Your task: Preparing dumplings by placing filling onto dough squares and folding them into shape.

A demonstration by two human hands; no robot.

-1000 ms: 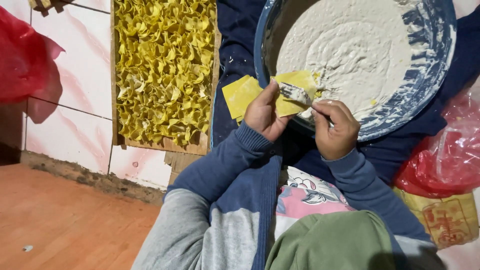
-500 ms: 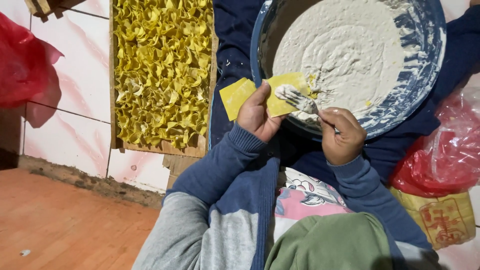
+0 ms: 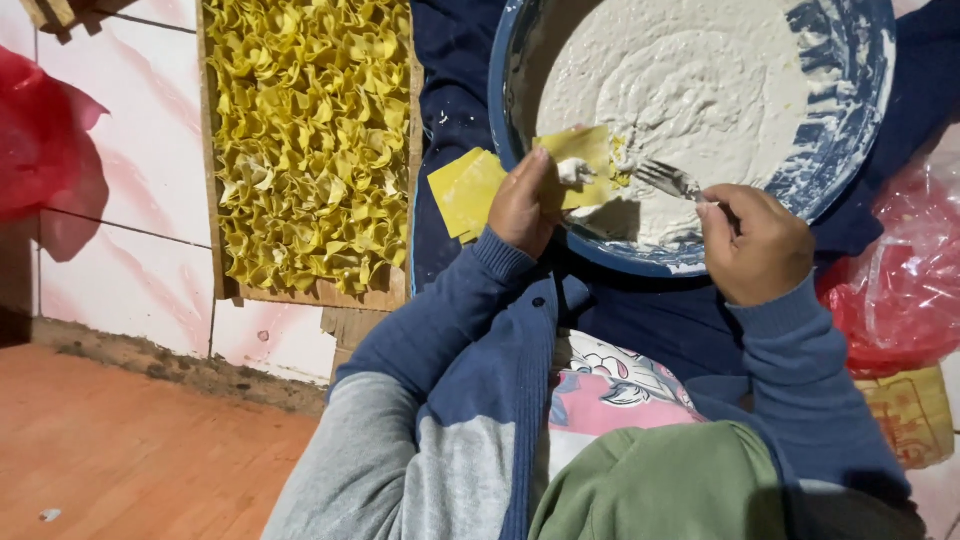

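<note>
I look down at my two hands over a big blue-rimmed bowl (image 3: 860, 120) full of pale white filling (image 3: 690, 90). At three o'clock from the bowl lies a red plastic bag (image 3: 900, 290), crumpled, and under it, near five o'clock, I see a yellow package (image 3: 910, 415) with red print; its shape is flat and about rectangular. Another red bag (image 3: 45, 135) is at the far nine o'clock edge of the view.

My left hand (image 3: 525, 205) is closed around a small stack of yellow square wrappers (image 3: 468, 190); the top wrapper (image 3: 580, 160) is lifted over the bowl rim, with a small lump of filling on it. The stack fans out toward nine o'clock. My right hand (image 3: 760, 245) is closed into a fist on the handle of a fork (image 3: 668, 180). The long axis of the fork runs from my fist toward ten o'clock, tines pointing at the wrapper, near it but I cannot tell if they touch.

At nine o'clock from the hands a wooden tray (image 3: 400, 295) holds many folded yellow dumplings (image 3: 305, 140), packed tight up to its edges. The tray sits on white tiles (image 3: 130, 250); below them, toward seven o'clock, the orange floor (image 3: 130, 450) gives open room.
</note>
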